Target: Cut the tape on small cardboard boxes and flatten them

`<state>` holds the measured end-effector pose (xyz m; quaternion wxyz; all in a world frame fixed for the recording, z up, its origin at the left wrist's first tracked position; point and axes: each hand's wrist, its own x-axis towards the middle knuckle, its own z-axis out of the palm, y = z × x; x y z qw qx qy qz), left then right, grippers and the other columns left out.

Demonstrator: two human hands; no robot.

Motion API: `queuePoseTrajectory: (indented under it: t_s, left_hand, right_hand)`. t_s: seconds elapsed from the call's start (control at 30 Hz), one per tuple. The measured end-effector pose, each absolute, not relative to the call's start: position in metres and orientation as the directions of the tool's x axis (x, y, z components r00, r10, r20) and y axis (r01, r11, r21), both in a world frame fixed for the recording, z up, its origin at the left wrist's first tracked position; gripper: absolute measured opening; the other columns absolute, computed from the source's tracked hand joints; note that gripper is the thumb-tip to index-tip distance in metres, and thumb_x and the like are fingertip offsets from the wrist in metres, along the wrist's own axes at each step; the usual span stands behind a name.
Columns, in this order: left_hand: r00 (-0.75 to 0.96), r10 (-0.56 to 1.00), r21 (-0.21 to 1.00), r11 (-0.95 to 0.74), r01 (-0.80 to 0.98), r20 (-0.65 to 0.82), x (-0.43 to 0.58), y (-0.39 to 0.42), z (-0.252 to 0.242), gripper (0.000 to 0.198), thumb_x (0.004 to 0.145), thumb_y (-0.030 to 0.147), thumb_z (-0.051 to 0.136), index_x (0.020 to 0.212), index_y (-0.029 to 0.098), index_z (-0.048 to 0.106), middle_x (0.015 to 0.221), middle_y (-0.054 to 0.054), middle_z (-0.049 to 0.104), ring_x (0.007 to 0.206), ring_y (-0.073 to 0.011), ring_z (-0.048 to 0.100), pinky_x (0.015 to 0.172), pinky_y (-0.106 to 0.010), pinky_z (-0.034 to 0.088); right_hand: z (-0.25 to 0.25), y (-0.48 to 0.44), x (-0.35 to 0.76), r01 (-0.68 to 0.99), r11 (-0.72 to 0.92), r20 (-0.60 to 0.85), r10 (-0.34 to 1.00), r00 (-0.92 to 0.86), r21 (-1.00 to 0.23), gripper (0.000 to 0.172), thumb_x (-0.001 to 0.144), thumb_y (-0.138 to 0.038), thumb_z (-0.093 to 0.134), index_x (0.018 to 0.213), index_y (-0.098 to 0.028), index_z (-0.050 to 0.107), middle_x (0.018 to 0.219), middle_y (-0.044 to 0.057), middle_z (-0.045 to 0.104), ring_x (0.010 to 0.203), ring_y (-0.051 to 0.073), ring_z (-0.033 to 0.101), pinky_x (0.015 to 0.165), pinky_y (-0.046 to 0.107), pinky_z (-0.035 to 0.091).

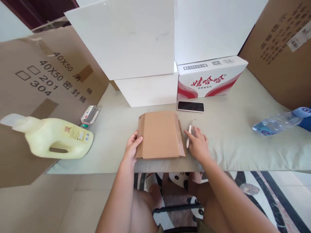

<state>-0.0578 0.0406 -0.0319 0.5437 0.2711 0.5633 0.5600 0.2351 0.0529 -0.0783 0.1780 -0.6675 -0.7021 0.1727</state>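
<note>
A flat brown cardboard box [160,134] lies at the near middle of the cloth-covered table. My left hand [132,145] grips its left edge, thumb on top and fingers around the side. To the right of the box, my right hand [198,142] rests low over the cloth with its fingers apart. Its index finger crosses a slim white-handled tool [190,130] with a thin metal tip pointing away from me; the tool's exact kind is unclear. Part of the handle is hidden under that finger.
A phone [190,106] lies before a white-and-red carton [210,82] and white boxes [145,90]. At left are a pale yellow jug [80,150], a small clear bottle [91,114] and a large carton [65,74]. A water bottle [277,123] lies at right, near another carton [279,61].
</note>
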Motion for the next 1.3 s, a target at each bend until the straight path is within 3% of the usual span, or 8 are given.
queuePoseTrajectory:
  t_s: [0.17, 0.37, 0.53, 0.7, 0.87, 1.0, 1.2, 1.3]
  left_hand:
    - [-0.288, 0.896, 0.905, 0.227, -0.359, -0.338, -0.065, 0.024, -0.013, 0.053, 0.057, 0.038, 0.085, 0.103, 0.019, 0.068, 0.091, -0.003, 0.077, 0.079, -0.0216, 0.074, 0.067, -0.029, 0.057]
    - [-0.131, 0.842, 0.829, 0.468, -0.307, -0.524, -0.064, 0.002, -0.008, 0.056, 0.058, 0.027, 0.086, 0.11, 0.02, 0.066, 0.097, -0.009, 0.079, 0.082, -0.0273, 0.077, 0.067, -0.035, 0.061]
    - [-0.062, 0.821, 0.8, 0.532, -0.278, -0.568, -0.055, -0.002, -0.008, 0.038, 0.068, 0.024, 0.083, 0.102, 0.015, 0.067, 0.093, -0.011, 0.079, 0.077, -0.0229, 0.077, 0.067, -0.031, 0.062]
    - [-0.028, 0.84, 0.807, 0.512, -0.294, -0.543, -0.046, -0.012, 0.007, 0.024, 0.082, 0.023, 0.07, 0.105, 0.016, 0.065, 0.094, -0.011, 0.078, 0.076, -0.0224, 0.075, 0.061, -0.032, 0.06]
    - [0.035, 0.853, 0.784, 0.494, -0.375, -0.521, -0.039, -0.048, 0.022, 0.025, 0.085, 0.026, 0.065, 0.108, 0.016, 0.066, 0.09, -0.011, 0.078, 0.074, -0.0235, 0.074, 0.067, -0.038, 0.061]
    - [0.046, 0.854, 0.748, 0.479, -0.459, -0.519, -0.031, -0.095, 0.03, 0.019, 0.085, 0.024, 0.064, 0.101, 0.015, 0.067, 0.084, -0.008, 0.076, 0.068, -0.021, 0.072, 0.061, -0.033, 0.06]
    - [0.082, 0.842, 0.736, 0.51, -0.445, -0.534, -0.003, -0.168, 0.03, 0.026, 0.083, 0.022, 0.07, 0.109, 0.015, 0.068, 0.092, -0.009, 0.077, 0.075, -0.0205, 0.074, 0.063, -0.029, 0.061]
    - [0.106, 0.824, 0.722, 0.542, -0.43, -0.556, 0.012, -0.195, 0.024, 0.03, 0.082, 0.023, 0.073, 0.111, 0.015, 0.068, 0.095, -0.01, 0.078, 0.08, -0.0215, 0.075, 0.068, -0.029, 0.062]
  right_hand:
    - [-0.077, 0.045, 0.236, 0.867, 0.152, -0.073, 0.975, -0.211, -0.474, 0.071, 0.081, -0.008, 0.047, 0.149, -0.027, 0.054, 0.17, 0.011, 0.025, 0.157, 0.043, 0.017, 0.12, 0.07, 0.022]
    - [-0.061, 0.036, 0.238, 0.83, 0.173, -0.192, 0.929, -0.316, -0.53, 0.055, 0.083, -0.013, 0.045, 0.134, -0.017, 0.066, 0.168, 0.013, 0.031, 0.158, 0.043, 0.015, 0.123, 0.069, 0.018]
    - [-0.07, 0.033, 0.25, 0.699, 0.28, -0.053, 0.909, -0.413, -0.658, 0.049, 0.085, -0.022, 0.051, 0.132, -0.021, 0.066, 0.168, 0.011, 0.031, 0.159, 0.043, 0.01, 0.122, 0.074, 0.014]
    - [-0.073, 0.023, 0.264, 0.345, 0.32, 0.19, 0.913, -0.362, -0.882, 0.06, 0.084, -0.043, 0.061, 0.143, -0.03, 0.057, 0.159, 0.006, 0.047, 0.157, 0.037, 0.023, 0.127, 0.065, 0.015]
    - [-0.037, -0.036, 0.269, 0.107, 0.361, 0.288, 0.863, -0.416, -0.927, 0.068, 0.087, -0.047, 0.062, 0.152, -0.032, 0.044, 0.155, 0.004, 0.052, 0.152, 0.033, 0.036, 0.128, 0.055, 0.024]
    - [-0.018, -0.1, 0.276, 0.097, 0.299, 0.233, 0.877, -0.421, -0.949, 0.079, 0.085, -0.048, 0.071, 0.154, -0.03, 0.038, 0.153, 0.009, 0.053, 0.143, 0.029, 0.048, 0.12, 0.046, 0.039]
    - [-0.03, -0.18, 0.307, 0.185, 0.046, 0.009, 0.98, -0.196, -0.982, 0.043, 0.08, -0.053, 0.075, 0.111, -0.023, 0.068, 0.099, 0.006, 0.074, 0.091, 0.025, 0.069, 0.084, 0.039, 0.058]
    - [-0.033, -0.21, 0.313, 0.192, 0.021, 0.007, 0.997, -0.071, -0.981, 0.041, 0.078, -0.057, 0.074, 0.1, -0.023, 0.07, 0.101, 0.007, 0.074, 0.094, 0.026, 0.068, 0.087, 0.04, 0.056]
